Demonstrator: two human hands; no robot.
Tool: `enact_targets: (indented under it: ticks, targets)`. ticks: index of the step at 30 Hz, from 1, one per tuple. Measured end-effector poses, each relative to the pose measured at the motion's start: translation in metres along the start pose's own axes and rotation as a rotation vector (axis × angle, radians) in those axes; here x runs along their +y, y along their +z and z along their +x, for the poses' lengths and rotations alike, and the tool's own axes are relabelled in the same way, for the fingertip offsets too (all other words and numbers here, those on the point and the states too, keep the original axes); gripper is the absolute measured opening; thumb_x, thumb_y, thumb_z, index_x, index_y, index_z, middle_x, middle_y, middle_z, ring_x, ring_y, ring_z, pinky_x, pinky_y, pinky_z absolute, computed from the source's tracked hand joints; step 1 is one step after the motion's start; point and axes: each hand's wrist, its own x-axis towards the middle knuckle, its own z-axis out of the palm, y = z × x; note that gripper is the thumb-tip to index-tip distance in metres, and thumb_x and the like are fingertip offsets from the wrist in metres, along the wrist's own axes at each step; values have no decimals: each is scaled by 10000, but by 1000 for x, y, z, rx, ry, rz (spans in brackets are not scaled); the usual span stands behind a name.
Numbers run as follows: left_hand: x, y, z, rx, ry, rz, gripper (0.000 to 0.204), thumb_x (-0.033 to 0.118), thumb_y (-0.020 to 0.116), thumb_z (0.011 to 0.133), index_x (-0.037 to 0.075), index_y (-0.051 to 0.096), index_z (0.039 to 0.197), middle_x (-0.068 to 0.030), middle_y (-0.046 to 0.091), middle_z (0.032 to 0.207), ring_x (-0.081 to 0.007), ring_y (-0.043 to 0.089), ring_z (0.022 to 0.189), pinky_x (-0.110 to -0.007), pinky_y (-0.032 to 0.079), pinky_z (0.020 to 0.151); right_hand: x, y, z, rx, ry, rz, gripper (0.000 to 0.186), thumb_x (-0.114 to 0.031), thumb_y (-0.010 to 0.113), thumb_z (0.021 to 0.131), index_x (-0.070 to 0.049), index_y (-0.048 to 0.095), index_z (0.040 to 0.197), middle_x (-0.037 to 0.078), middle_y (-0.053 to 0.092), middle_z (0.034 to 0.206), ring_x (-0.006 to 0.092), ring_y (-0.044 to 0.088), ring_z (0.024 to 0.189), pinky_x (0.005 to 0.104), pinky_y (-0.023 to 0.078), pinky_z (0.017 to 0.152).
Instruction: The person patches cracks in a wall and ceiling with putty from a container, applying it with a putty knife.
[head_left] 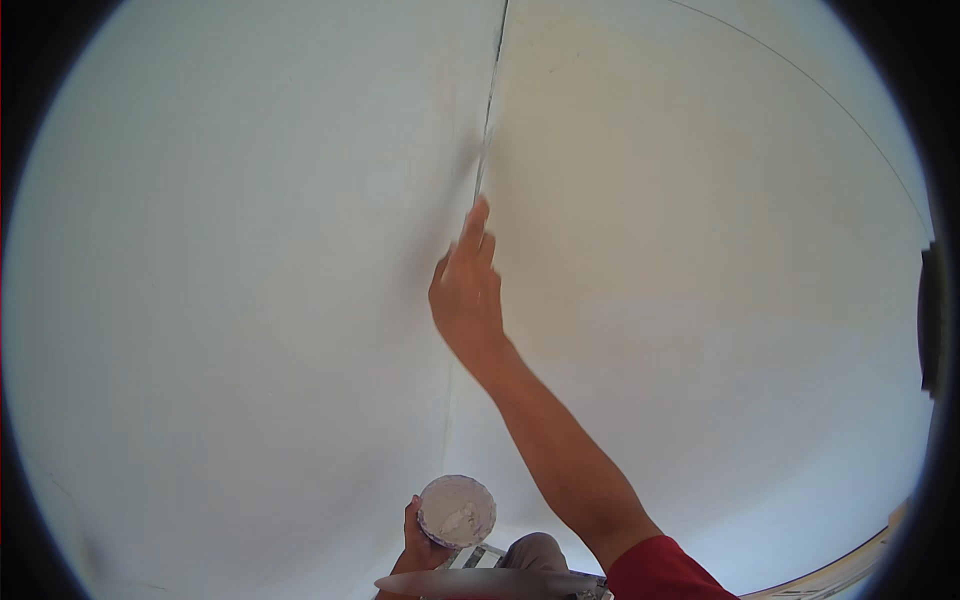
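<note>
My right hand (pixel 465 285) is raised at the wall corner, fingers closed on a thin, motion-blurred blade-like tool (pixel 484 155) that lies along the dark crack (pixel 497 55) between the two walls. The crack runs up to the top edge of the view. Low in the view, my left hand (pixel 418 535) grips a round tub (pixel 457 510) holding white paste, with my thumb on its left side.
Pale walls (pixel 250 250) fill most of the view, the right one (pixel 680 200) with yellowish patches. A dark object (pixel 928 315) sits at the far right edge. Below are my grey-clad knee (pixel 532 550), a patterned surface partly hidden beside it, and a curved edge (pixel 860 545) at lower right.
</note>
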Motion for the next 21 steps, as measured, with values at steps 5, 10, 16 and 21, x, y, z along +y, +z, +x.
enact_targets:
  ticks: [5,10,16,21]
  targets:
    - [0,9,4,-24,-10,31,910,747,468,836,108,385,1478,-164,441,1476,-375,436,1348,-586,348,1107,11,-3,-3,29,13,105,681,59,463,936,78,81,1499,286,499,1057,388,609,702,425,518,568]
    - [-2,-2,4,-7,5,9,921,757,449,841,96,380,1479,-164,443,1473,-373,437,1347,-572,355,1107,11,9,-9,78,29,93,680,59,461,938,71,81,1501,290,487,1080,409,613,731,439,520,574]
    - [-1,-7,3,4,-2,22,923,752,436,852,79,372,1480,-164,439,1477,-368,432,1351,-574,352,1106,28,30,-94,-126,182,188,692,89,466,919,81,88,1500,311,487,1063,401,625,717,383,521,516]
    - [-1,0,2,-4,-8,-2,917,747,435,857,79,370,1483,-162,440,1478,-364,430,1353,-572,347,1108,4,7,-38,-8,46,97,699,120,457,901,87,96,1499,313,482,1092,345,615,662,347,508,482]
